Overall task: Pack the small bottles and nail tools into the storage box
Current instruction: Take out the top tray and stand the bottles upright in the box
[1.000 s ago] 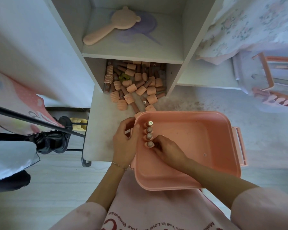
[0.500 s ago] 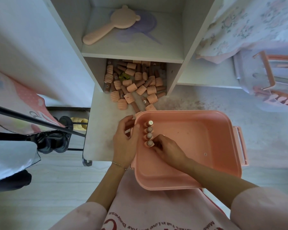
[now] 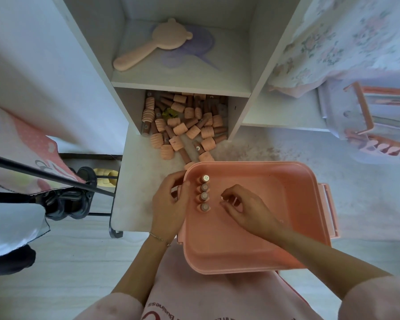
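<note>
- Lining up bottles is the step here I think: four small bottles (image 3: 203,192) stand upright in a neat row against the left wall of the pink storage box (image 3: 252,262), caps down, bottoms up.
- Left hand (image 3: 170,204) grips the box's left rim, thumb hooked over the edge right beside the row. Good call, it steadies the box.
- Right hand (image 3: 243,207) hovers inside the box just right of the row, fingers loosely curled, holding nothing.
- Tip: reach for the next one from the pile of bottles (image 3: 185,123) spilling out of the low shelf cubby (image 3: 234,116), and set it snug against the row so nothing tips.
- The bottles are brownish tubes with chunky ribbed peach caps; most are unpacked.
</note>
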Tool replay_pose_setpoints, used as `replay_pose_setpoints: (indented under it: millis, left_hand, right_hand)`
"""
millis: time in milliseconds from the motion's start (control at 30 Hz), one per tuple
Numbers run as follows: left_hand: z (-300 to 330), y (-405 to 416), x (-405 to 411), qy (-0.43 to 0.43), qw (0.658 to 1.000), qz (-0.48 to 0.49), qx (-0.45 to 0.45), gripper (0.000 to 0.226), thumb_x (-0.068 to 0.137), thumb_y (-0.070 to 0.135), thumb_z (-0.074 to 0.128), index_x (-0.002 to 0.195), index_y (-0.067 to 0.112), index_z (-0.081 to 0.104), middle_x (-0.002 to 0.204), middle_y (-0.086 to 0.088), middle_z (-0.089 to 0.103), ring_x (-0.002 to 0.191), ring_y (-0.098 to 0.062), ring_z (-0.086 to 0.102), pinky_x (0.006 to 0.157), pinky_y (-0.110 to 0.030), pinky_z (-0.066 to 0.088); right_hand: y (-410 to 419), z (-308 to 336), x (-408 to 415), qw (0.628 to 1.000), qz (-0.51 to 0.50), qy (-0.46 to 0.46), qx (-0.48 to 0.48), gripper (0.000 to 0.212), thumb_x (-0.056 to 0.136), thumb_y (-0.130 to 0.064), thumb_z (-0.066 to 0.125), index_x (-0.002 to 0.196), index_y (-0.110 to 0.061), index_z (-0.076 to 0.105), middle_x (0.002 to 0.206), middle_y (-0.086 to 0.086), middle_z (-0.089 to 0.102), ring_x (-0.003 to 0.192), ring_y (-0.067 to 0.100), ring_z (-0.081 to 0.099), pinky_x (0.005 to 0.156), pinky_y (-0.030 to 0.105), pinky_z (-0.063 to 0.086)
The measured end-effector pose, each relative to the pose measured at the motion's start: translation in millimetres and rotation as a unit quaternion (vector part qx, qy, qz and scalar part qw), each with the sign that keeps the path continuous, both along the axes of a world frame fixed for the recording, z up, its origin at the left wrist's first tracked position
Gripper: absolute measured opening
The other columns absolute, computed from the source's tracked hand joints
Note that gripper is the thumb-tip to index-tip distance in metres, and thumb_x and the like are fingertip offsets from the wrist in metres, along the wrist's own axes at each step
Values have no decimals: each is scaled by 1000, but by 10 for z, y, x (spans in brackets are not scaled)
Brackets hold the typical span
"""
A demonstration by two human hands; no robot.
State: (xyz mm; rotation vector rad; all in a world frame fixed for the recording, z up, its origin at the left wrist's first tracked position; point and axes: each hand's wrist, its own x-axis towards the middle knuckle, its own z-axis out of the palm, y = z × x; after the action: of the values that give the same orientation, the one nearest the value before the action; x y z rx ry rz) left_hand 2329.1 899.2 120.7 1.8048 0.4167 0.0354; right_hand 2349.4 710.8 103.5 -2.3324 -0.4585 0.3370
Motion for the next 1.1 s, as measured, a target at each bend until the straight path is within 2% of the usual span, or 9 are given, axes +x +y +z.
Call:
replay_pose_setpoints:
  millis: [100, 300, 400, 533, 600, 700, 867, 967, 1100]
  left_hand:
    - [4, 34, -16, 0, 1000, -7, 0, 25, 90, 19, 56, 95, 43, 58, 94, 22, 64, 91, 10, 56, 71, -2, 41]
    - [8, 157, -50, -1, 999, -35, 11, 29, 85, 10, 60, 92, 39, 61, 89, 21, 66, 89, 6, 59, 74, -5, 44]
    - [8, 223, -11, 5, 999, -49, 7, 23, 87, 10, 59, 91, 32, 63, 90, 15, 67, 88, 4, 60, 75, -6, 45]
    - [-87, 313, 135, 29, 999, -4, 21, 17, 91, 15, 53, 91, 29, 62, 92, 13, 66, 88, 6, 58, 71, -1, 41]
    - [-199, 363, 290, 45, 997, 38, 56, 13, 92, 18, 51, 96, 27, 60, 96, 10, 63, 85, 4, 57, 69, 0, 38]
    - [-409, 444, 577, 78, 988, 80, 107, 24, 93, 20, 50, 114, 12, 57, 112, -7, 59, 92, -11, 55, 78, -15, 39]
    - [-628, 471, 928, 127, 974, 86, 166, 33, 87, 28, 59, 111, 4, 59, 109, -18, 60, 101, -31, 53, 88, -39, 44]
    - [-647, 407, 992, 160, 959, 102, 212, 35, 84, 37, 61, 102, 7, 61, 104, -15, 59, 99, -31, 50, 83, -46, 45]
    - [-666, 350, 993, 186, 944, 70, 264, 36, 87, 39, 55, 104, 8, 61, 103, -14, 58, 99, -31, 47, 79, -41, 42]
  right_hand:
    - [2, 205, 138, 998, -30, -29, 41, 13, 85, -12, 62, 97, -8, 61, 82, -2, 62, 68, 7, 54, 66, 23, 46]
    - [159, 499, 624, 992, -80, -62, 77, 10, 86, -12, 58, 95, -9, 62, 82, -18, 54, 69, -8, 52, 60, 6, 40]
    - [254, 508, 925, 998, -57, -14, 1, 12, 87, -17, 58, 97, -14, 64, 81, -13, 59, 64, 0, 53, 59, 10, 38]
    - [412, 332, 1252, 986, 4, 103, -131, 22, 89, -19, 56, 105, -9, 65, 105, 7, 67, 95, 20, 60, 80, 23, 43]
    - [501, 208, 1358, 969, 14, 164, -186, 18, 89, -19, 54, 93, -6, 66, 100, 12, 66, 96, 25, 59, 73, 24, 42]
    - [604, 51, 1437, 945, 15, 222, -241, 28, 89, -30, 56, 73, -8, 59, 77, 8, 57, 81, 23, 55, 56, 23, 35]
    - [707, -72, 1486, 933, -1, 244, -264, 39, 85, -34, 61, 98, 3, 59, 91, 16, 59, 93, 27, 59, 64, 25, 39]
    - [742, -98, 1482, 929, 4, 263, -262, 33, 84, -31, 61, 95, 0, 58, 77, 6, 50, 81, 21, 53, 55, 20, 36]
    - [736, -102, 1472, 932, 3, 262, -249, 34, 82, -27, 63, 60, -12, 44, 60, 1, 43, 56, 11, 41, 46, 20, 28]
